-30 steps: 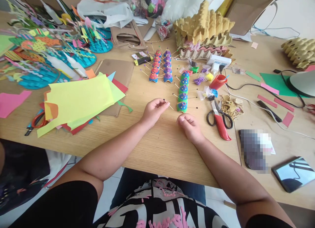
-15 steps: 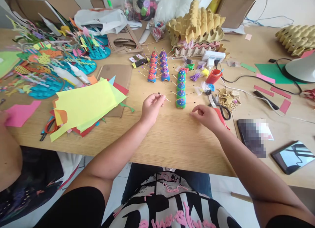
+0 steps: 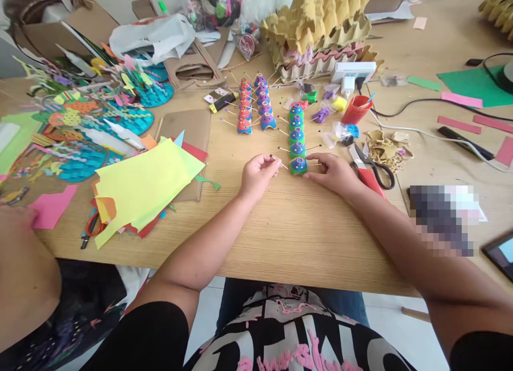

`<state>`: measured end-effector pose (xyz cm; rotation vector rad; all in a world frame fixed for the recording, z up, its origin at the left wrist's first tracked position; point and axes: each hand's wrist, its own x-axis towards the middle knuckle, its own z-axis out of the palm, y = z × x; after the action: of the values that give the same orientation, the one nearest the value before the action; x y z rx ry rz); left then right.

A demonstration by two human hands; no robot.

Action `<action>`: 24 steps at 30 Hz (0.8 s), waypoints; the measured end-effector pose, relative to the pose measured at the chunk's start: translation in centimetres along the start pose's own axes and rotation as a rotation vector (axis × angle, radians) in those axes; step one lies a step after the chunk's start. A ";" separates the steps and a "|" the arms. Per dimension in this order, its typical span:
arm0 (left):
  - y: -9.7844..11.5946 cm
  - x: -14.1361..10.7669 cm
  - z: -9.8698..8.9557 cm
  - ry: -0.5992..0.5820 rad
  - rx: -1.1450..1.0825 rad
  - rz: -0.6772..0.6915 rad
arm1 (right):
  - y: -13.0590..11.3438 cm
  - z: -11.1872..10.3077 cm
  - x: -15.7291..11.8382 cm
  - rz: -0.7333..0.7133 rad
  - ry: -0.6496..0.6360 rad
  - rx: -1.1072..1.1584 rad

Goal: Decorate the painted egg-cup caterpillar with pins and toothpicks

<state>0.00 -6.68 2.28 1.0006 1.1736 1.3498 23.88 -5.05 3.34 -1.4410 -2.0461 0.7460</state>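
Note:
My left hand (image 3: 259, 177) pinches a thin stick with a dark tip (image 3: 284, 164), its pale end pointing at the near end of a blue and green egg-carton strip (image 3: 297, 148). Thin dark-tipped sticks poke out from the strip's sides. At the strip's near right side is my right hand (image 3: 329, 172), thumb and forefinger apart, fingertips at its edge. Farther back to the left stand a red and blue strip (image 3: 244, 111) and a purple and blue strip (image 3: 264, 106), also with sticks.
Stacked egg cartons (image 3: 316, 29) stand at the back. Black scissors (image 3: 379, 168) and a red cup (image 3: 356, 110) are on the right. Yellow paper (image 3: 144, 181) and blue woven crafts (image 3: 84, 157) lie left. Another person's arm (image 3: 24, 242) rests at the left edge.
My right hand has moved left to the near end of the blue and green strip, its fingers parting. My left hand has brought the stick closer to the strip. The view has shifted.

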 end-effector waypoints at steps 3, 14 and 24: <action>-1.0 0.4 -0.4 -0.053 0.034 0.048 | 0.1 0.2 0.3 -0.015 -0.007 0.012; -1.1 0.5 -0.4 -0.052 0.070 0.077 | 0.5 1.1 1.1 -0.054 -0.036 0.062; -1.2 0.7 -0.3 -0.052 0.134 0.105 | 0.3 1.6 1.1 -0.051 -0.006 0.060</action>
<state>-0.17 -6.03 0.99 1.2012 1.1984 1.3325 22.69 -4.10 2.13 -1.3498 -2.0397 0.7852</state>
